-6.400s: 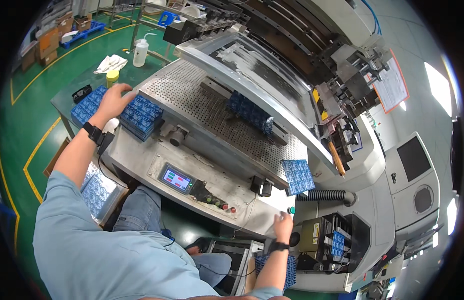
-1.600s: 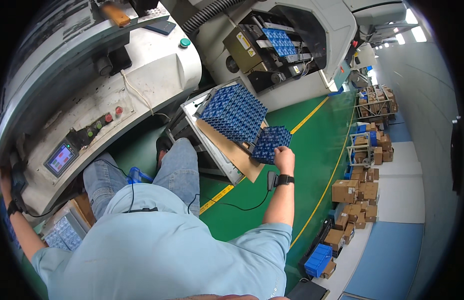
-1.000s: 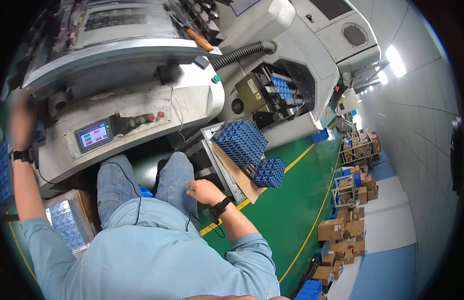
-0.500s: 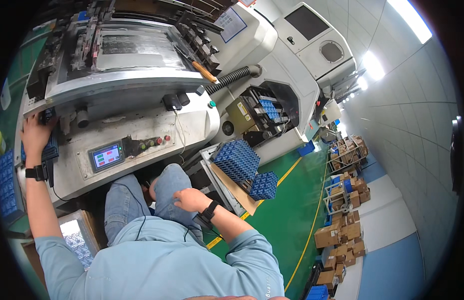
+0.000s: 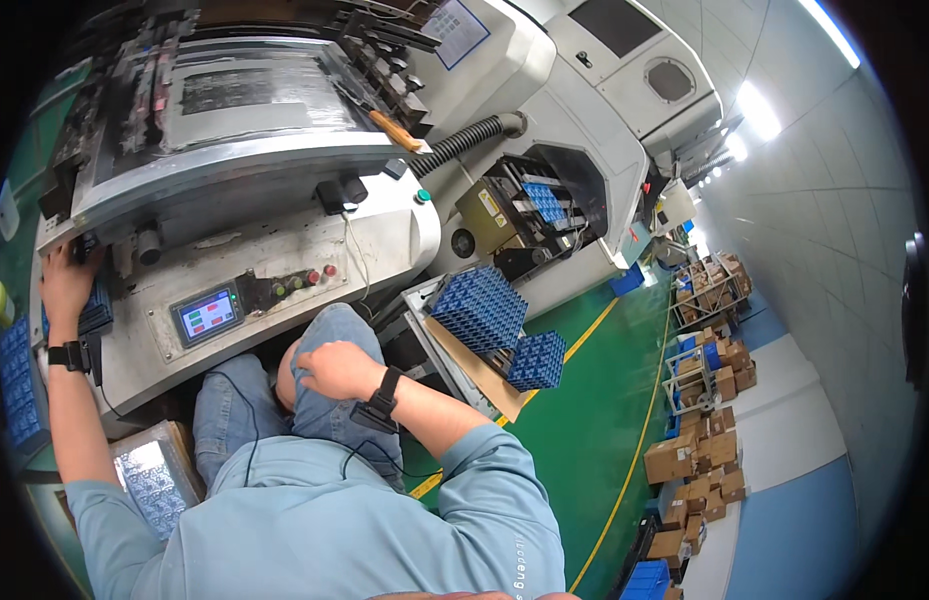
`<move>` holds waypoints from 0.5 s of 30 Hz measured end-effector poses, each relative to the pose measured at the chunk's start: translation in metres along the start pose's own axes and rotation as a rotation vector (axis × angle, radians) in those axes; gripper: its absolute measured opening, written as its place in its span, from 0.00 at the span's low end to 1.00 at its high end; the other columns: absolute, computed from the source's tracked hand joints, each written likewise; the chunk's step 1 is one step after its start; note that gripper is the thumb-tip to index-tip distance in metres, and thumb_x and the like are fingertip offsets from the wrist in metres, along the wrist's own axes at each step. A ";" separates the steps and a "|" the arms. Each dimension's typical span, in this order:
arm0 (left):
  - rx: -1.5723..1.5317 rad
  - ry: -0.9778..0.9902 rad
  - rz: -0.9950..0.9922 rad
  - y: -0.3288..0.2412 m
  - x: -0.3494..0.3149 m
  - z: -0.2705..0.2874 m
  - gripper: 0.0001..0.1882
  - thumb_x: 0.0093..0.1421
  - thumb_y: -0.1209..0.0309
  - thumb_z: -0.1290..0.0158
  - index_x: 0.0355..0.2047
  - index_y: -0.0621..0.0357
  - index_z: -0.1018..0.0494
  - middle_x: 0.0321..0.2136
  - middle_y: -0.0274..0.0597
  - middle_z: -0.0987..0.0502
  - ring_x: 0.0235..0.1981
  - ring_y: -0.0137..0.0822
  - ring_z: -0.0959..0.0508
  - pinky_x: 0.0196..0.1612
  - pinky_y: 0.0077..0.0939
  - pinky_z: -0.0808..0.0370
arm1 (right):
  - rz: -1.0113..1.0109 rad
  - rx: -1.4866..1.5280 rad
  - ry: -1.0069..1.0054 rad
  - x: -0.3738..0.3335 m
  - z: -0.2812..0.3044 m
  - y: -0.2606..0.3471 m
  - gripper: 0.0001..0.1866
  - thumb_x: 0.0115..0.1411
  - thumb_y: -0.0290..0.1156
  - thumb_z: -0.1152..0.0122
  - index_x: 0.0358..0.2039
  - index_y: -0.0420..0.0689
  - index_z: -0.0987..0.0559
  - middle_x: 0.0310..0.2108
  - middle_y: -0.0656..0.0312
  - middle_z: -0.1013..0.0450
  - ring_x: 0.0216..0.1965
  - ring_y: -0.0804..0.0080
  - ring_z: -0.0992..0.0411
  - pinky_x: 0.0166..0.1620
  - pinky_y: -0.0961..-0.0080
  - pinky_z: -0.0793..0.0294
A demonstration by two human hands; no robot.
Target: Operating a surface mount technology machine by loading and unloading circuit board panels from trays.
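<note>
My left hand reaches to the left end of a white machine, its fingers spread against a dark part under the metal frame. Its fingertips are partly hidden. Beside the wrist lies a stack of blue patterned panels, and farther left is a larger blue panel stack. My right hand hovers over or rests on my knee, fingers loosely curled in, with nothing visible in it. Both wrists wear black bands with a cable.
A small touch screen and several buttons sit on the machine front. An orange-handled spatula lies on the frame. Blue panel stacks stand on a cardboard-topped cart at right. A tray of panels is by my left thigh.
My right hand has moved left across my knee, its fingers more curled. My left hand has slid slightly farther under the frame's edge. The view has shifted a little.
</note>
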State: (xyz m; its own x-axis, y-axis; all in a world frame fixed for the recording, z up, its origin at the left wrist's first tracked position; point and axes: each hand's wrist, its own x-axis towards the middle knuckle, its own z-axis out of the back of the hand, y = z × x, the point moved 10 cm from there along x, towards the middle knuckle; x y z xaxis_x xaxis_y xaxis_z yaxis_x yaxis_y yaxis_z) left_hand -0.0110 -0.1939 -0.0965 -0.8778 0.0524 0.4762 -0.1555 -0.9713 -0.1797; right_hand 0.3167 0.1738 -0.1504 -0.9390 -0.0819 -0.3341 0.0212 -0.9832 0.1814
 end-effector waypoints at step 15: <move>0.197 0.092 -0.107 0.054 0.041 -0.070 0.37 0.61 0.47 0.43 0.64 0.52 0.33 0.64 0.52 0.34 0.63 0.50 0.32 0.64 0.39 0.34 | 0.097 0.453 -0.473 -0.096 -0.048 -0.131 0.08 0.57 0.31 0.38 0.33 0.41 0.20 0.37 0.53 0.22 0.45 0.51 0.25 0.47 0.58 0.25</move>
State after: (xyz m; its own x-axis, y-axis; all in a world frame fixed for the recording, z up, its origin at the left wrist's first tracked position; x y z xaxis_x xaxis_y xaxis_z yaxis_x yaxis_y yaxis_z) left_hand -0.0868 -0.2284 -0.1470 -0.9000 0.1692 0.4017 -0.1661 -0.9852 0.0429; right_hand 0.4202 0.3025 -0.1862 -0.9918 0.0151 0.1267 0.0639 -0.8007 0.5957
